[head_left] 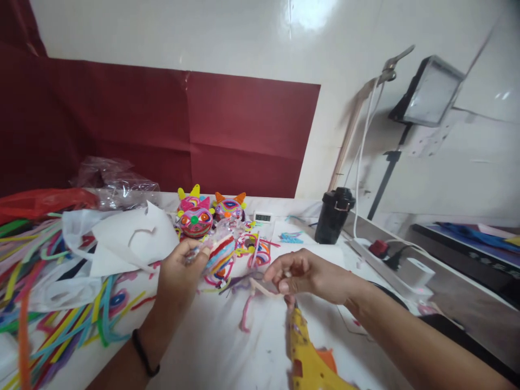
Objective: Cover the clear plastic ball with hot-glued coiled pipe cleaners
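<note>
A: What covers the white table (227, 346)?

B: A heap of multicoloured fuzzy craft wires (52, 303) on the left; a yellow glue gun (309, 357) lies nearer.

A: And the hands?

B: The left hand (179, 271) grips a red-and-white coiled wire piece (219, 254); the right hand (304, 273) pinches a pale pink wire (260, 290). This looks like attaching a strand, so next calls for steady alignment.

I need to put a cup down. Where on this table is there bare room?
Bare white cloth lies near the front, between the left hand and the yellow glue gun. It is crowded left with colored strips, and behind with the masks and black jar.
</note>
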Motion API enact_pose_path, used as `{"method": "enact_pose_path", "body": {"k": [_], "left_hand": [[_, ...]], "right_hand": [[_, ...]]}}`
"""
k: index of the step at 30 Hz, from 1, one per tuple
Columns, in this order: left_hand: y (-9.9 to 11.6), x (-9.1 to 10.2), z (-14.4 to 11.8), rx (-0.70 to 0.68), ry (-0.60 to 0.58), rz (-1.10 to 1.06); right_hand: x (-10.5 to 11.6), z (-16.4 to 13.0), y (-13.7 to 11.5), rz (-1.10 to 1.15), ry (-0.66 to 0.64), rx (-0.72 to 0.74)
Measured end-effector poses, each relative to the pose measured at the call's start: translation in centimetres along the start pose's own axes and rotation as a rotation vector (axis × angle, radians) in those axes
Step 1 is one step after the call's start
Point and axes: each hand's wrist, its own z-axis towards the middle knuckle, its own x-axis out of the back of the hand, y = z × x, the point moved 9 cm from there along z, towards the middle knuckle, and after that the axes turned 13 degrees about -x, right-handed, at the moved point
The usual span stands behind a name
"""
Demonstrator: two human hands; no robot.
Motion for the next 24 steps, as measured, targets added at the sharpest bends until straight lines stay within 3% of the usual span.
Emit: {"method": "enact_pose_path", "body": {"k": [4,15,17,20,24], "left_hand": [[0.0,-1.3,-0.8,-0.050,-0.104,0.055],[1.3,-3.1,-2.1,-0.102,-0.250,0.092],[1.8,-3.8,-2.4,-0.122,-0.338,0.064],[2.1,-5.4,-3.7,-0.143,-0.566,0.037],[2.4,-6.4,-5.2,-0.183,-0.758,0.015]], "right_hand": [[1.2,-1.4,-0.8,-0.079,0.110,0.026],[1.2,-4.7,-3.8,-0.257,0.116,0.082],[1.9,-5.4,-4.3,-0.257,0.171,0.096],[3.1,-5.9,-4.6,-0.187,0.263,0.106],[2.6,-5.5,-4.3,-0.130,0.245,0.093]]}}
